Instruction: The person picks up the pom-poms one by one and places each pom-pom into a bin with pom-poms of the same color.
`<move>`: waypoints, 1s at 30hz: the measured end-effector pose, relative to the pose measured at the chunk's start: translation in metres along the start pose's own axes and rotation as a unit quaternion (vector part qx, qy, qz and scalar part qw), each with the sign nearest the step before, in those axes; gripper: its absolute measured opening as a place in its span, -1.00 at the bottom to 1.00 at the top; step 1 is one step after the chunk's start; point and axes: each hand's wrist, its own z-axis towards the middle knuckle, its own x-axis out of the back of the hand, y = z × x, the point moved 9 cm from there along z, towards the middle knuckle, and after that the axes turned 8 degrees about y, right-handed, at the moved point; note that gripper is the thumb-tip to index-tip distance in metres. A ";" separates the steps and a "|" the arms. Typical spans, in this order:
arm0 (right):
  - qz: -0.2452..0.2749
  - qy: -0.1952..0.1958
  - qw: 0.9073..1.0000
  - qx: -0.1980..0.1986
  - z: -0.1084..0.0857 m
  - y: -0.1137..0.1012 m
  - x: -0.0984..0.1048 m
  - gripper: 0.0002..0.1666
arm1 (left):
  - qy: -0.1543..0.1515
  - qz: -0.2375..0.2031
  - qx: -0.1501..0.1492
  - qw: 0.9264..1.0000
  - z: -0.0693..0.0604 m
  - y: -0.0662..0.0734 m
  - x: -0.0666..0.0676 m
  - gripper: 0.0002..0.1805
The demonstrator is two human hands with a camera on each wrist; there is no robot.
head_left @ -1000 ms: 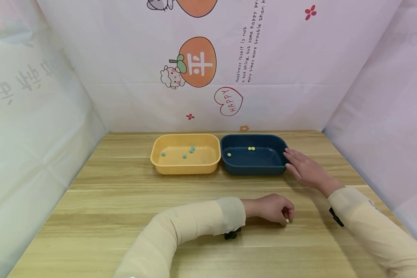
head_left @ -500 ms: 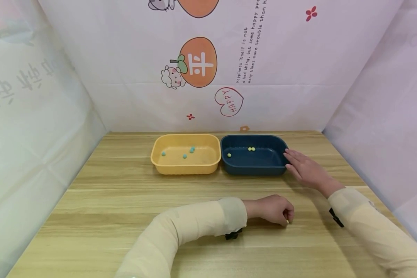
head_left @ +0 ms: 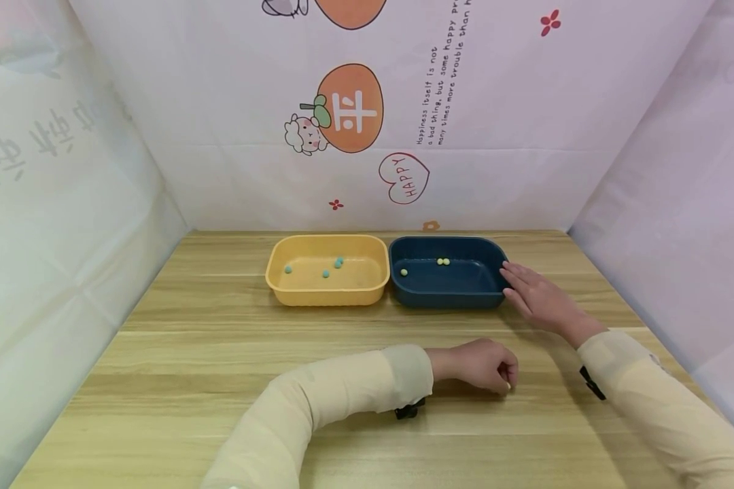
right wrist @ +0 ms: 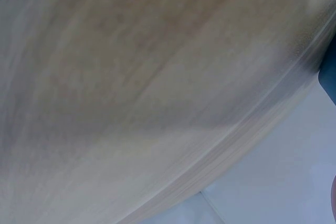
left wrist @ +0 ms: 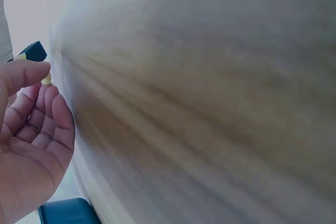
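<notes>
My left hand (head_left: 482,365) is low over the wooden table, its thumb and fingertips pinching a small pale yellow ball (left wrist: 46,80). In the head view the fingers mostly cover this ball. My right hand (head_left: 543,299) rests with straight fingers against the right end of a dark blue tray (head_left: 446,299). Inside that tray lie a yellow ball (head_left: 404,272) near the left end and two more touching each other near the back. Only a sliver of the right hand shows in the right wrist view.
A yellow tray (head_left: 327,297) stands against the blue one's left side, with several small blue balls (head_left: 325,274) in it. Both trays sit near the back of the wooden table (head_left: 220,380). Printed white cloth (head_left: 495,170) walls the back and sides.
My left hand has shifted up very slightly with the yellow ball between its fingertips. The right hand and both trays have stayed in place.
</notes>
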 end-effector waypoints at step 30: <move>-0.007 0.024 1.000 0.015 0.002 -0.004 0.006 -0.45 | 0.077 -0.112 0.000 0.991 -0.002 0.005 0.049 -0.91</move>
